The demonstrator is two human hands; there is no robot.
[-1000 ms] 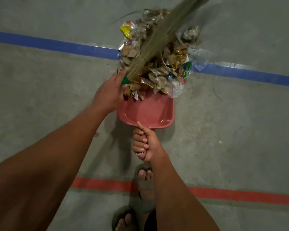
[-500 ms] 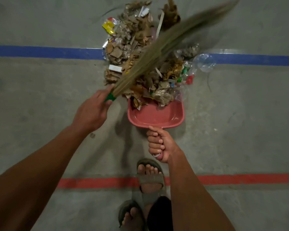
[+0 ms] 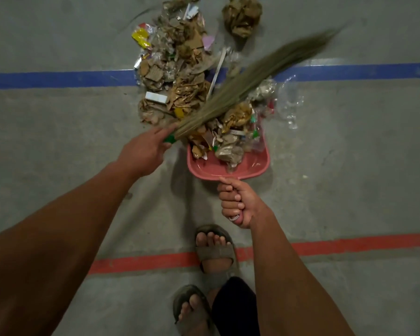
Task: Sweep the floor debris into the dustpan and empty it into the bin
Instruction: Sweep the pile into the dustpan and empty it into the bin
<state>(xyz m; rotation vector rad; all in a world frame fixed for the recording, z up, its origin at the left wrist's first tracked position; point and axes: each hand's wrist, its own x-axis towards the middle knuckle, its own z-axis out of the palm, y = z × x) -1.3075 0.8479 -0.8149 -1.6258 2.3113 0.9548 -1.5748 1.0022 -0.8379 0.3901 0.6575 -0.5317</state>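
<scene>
On the grey floor (image 3: 58,154), nearest, two feet in sandals (image 3: 215,251), one over a red line (image 3: 325,246). Just past the toes, right hand (image 3: 238,202) curled tight round the handle of a pink dustpan (image 3: 250,166), pan flat on the floor. In the pan's mouth, some scraps of paper and wrappers. A bit to the left, left hand (image 3: 143,151) gripping the green end of a straw broom (image 3: 240,86), brush blurred and slanting up to the right over the trash pile (image 3: 180,76). Pile spread across a blue line (image 3: 58,80). Farthest, a crumpled brown paper ball (image 3: 241,16), apart from the pile.
</scene>
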